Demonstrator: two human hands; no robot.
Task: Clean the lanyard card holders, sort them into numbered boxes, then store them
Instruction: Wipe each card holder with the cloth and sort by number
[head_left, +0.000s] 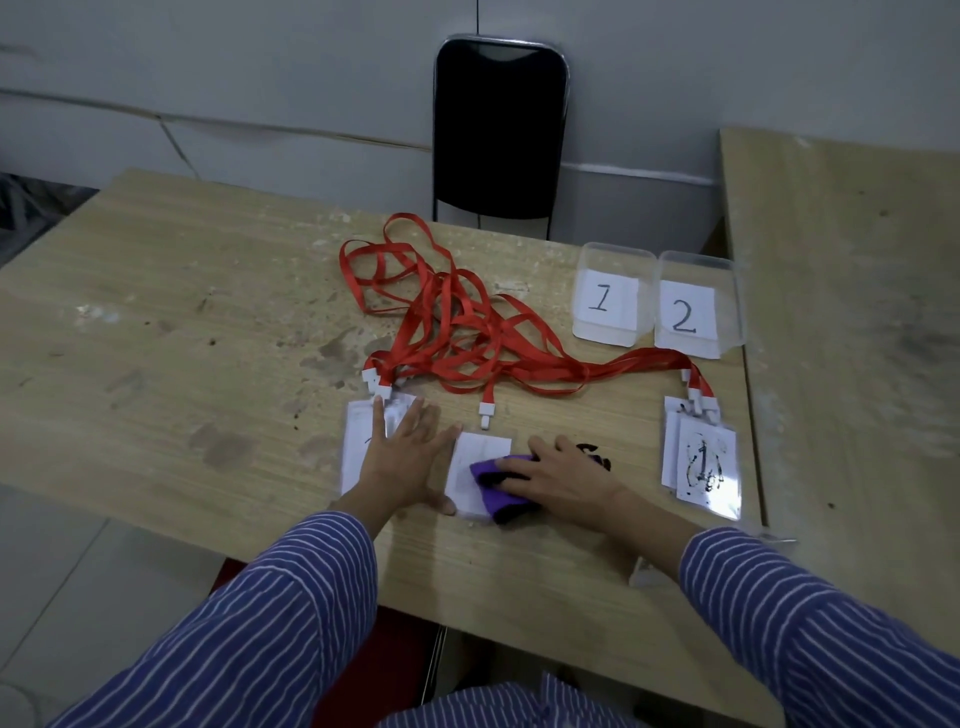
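Head view: wiping a card holder (480, 475) on the wooden surface (208, 364).
Left hand (408, 460) flat, fingers straight, pressing down beside holder. Right hand (563, 475) curled over purple cloth (496, 488) atop holder. Red lanyards (457, 322) tangled behind; boxes 1 (610, 301) and 2 (693, 312) far right; marked holders (704, 462) at right edge.

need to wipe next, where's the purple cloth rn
In the head view it's near the table's front edge, centre-right: the purple cloth lies under the right hand, on the middle card holder.
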